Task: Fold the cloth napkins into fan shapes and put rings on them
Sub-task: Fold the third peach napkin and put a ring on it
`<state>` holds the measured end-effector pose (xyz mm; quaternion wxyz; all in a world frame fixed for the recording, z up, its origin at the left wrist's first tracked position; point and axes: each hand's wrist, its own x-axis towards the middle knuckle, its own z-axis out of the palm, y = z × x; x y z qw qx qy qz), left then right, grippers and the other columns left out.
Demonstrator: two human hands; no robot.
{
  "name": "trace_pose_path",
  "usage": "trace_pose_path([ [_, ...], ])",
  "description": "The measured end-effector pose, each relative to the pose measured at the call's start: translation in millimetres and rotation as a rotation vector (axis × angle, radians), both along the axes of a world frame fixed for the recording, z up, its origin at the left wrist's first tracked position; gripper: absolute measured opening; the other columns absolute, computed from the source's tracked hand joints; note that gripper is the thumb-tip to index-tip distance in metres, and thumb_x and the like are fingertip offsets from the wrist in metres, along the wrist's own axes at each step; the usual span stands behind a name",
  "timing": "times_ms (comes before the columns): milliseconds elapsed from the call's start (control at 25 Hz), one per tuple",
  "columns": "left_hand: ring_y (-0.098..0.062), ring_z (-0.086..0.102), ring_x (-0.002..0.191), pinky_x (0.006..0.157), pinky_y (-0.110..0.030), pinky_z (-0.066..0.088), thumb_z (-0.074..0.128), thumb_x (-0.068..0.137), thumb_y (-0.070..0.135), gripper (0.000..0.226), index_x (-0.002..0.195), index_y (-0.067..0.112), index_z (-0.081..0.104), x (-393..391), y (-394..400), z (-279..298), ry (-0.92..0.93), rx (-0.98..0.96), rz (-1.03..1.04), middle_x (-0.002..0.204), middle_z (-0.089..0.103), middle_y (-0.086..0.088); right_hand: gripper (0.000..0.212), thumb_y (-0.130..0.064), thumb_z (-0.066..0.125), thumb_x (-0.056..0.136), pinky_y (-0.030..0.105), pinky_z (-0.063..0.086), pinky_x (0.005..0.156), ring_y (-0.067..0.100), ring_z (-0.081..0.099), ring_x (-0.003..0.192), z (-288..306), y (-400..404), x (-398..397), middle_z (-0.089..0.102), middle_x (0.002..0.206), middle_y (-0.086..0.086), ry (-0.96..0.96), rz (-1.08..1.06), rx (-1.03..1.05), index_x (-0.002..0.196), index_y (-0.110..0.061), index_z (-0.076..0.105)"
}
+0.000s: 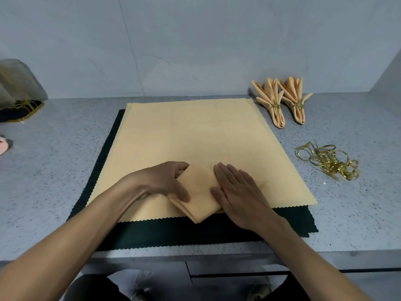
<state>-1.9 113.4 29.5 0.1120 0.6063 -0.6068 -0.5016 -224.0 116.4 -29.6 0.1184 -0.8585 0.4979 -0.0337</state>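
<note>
A peach napkin folded into a small diamond (198, 190) lies near the front of a stack of flat peach napkins (195, 135). My left hand (160, 183) grips its left corner, fingers tucked under the edge and thumb on top. My right hand (238, 190) presses flat on the diamond's right side, fingers straight. Two finished fan-shaped napkins (282, 98) with gold rings lie at the back right. A heap of loose gold rings (327, 161) sits on the counter to the right.
A dark green cloth (173, 233) lies under the peach stack, on a speckled grey counter (54, 153). A dark item with gold trim and sheer fabric (17, 101) stands at the far left. The counter's front edge runs just below the cloths.
</note>
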Motion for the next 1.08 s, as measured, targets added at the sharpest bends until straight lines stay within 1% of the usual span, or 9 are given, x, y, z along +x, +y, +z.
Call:
trace_pose_path([
  [120, -0.019, 0.042, 0.132, 0.113, -0.035, 0.033, 0.056, 0.078, 0.031, 0.079, 0.152, 0.025, 0.028, -23, 18, -10, -0.459, -0.590, -0.132, 0.147, 0.043, 0.003, 0.067, -0.053, 0.000, 0.097, 0.031, -0.006, 0.121, 0.011, -0.009, 0.151, -1, 2, 2, -0.006, 0.165, -0.007, 0.042, -0.017, -0.045, 0.158, -0.024, -0.005],
  [200, -0.017, 0.019, 0.148, 0.122, -0.034, 0.013, 0.038, 0.092, 0.039, 0.071, 0.156, 0.017, 0.017, -47, 26, -28, -0.493, -0.791, -0.276, 0.161, 0.022, 0.001, 0.073, -0.057, -0.009, 0.092, 0.033, -0.006, 0.122, 0.013, -0.011, 0.151, -3, 2, 3, -0.008, 0.165, -0.005, 0.081, 0.012, -0.078, 0.157, -0.024, -0.007],
  [360, -0.008, -0.010, 0.150, 0.122, -0.030, -0.004, -0.006, 0.091, 0.058, 0.076, 0.158, 0.023, -0.001, -40, 19, -68, -0.622, -0.719, -0.334, 0.165, -0.006, 0.005, 0.067, -0.056, -0.002, 0.097, 0.025, -0.007, 0.120, 0.005, -0.012, 0.149, -6, -9, -16, -0.008, 0.164, -0.012, 0.011, 0.015, -0.007, 0.158, -0.026, -0.001],
  [440, -0.008, -0.013, 0.149, 0.120, -0.026, -0.009, -0.008, 0.089, 0.059, 0.077, 0.158, 0.024, -0.003, -35, 18, -72, -0.652, -0.727, -0.344, 0.164, -0.009, 0.005, 0.071, -0.058, 0.000, 0.097, 0.029, 0.004, 0.121, 0.007, 0.000, 0.151, -8, -9, -35, 0.007, 0.164, -0.008, -0.019, 0.089, -0.127, 0.157, -0.023, 0.014],
  [560, -0.008, -0.015, 0.149, 0.121, -0.028, -0.007, -0.003, 0.094, 0.058, 0.069, 0.157, 0.029, -0.006, -37, 18, -69, -0.627, -0.741, -0.368, 0.163, -0.013, 0.007, 0.054, -0.041, 0.026, 0.104, 0.032, 0.022, 0.119, 0.015, 0.028, 0.146, -4, -3, -50, 0.038, 0.155, -0.001, -0.023, 0.312, -0.221, 0.148, -0.014, 0.044],
  [640, -0.007, -0.015, 0.149, 0.122, -0.031, -0.004, 0.001, 0.097, 0.056, 0.067, 0.157, 0.028, -0.005, -36, 18, -69, -0.623, -0.728, -0.370, 0.162, -0.014, 0.008, 0.056, -0.043, 0.027, 0.104, 0.031, 0.019, 0.120, 0.013, 0.025, 0.147, 0, 3, -38, 0.033, 0.157, 0.000, -0.019, 0.348, -0.202, 0.150, -0.013, 0.040],
  [840, -0.009, -0.015, 0.149, 0.121, -0.027, -0.009, -0.018, 0.080, 0.074, 0.096, 0.157, 0.018, -0.004, -33, 20, -66, -0.656, -0.761, -0.405, 0.164, -0.011, 0.001, 0.077, -0.060, -0.010, 0.088, 0.023, -0.015, 0.118, -0.003, -0.022, 0.144, -2, 19, -2, -0.019, 0.160, -0.013, -0.063, 0.074, -0.005, 0.156, -0.024, -0.009],
  [1000, -0.009, -0.022, 0.147, 0.120, -0.028, -0.010, 0.002, 0.086, 0.076, 0.086, 0.156, 0.028, -0.010, -19, 22, -62, -0.676, -0.744, -0.493, 0.163, -0.019, 0.004, 0.090, -0.066, -0.017, 0.080, 0.023, -0.014, 0.117, 0.003, -0.017, 0.147, -8, 17, -25, -0.017, 0.161, -0.010, -0.006, -0.011, -0.027, 0.158, -0.022, -0.005],
  [1080, -0.009, -0.025, 0.146, 0.120, -0.029, -0.012, 0.004, 0.086, 0.078, 0.082, 0.154, 0.035, -0.014, -13, 23, -61, -0.688, -0.723, -0.540, 0.161, -0.023, 0.005, 0.086, -0.069, -0.002, 0.090, 0.026, 0.003, 0.121, 0.009, 0.004, 0.150, -6, 15, -37, 0.003, 0.164, -0.007, -0.041, -0.005, -0.101, 0.157, -0.019, 0.016],
])
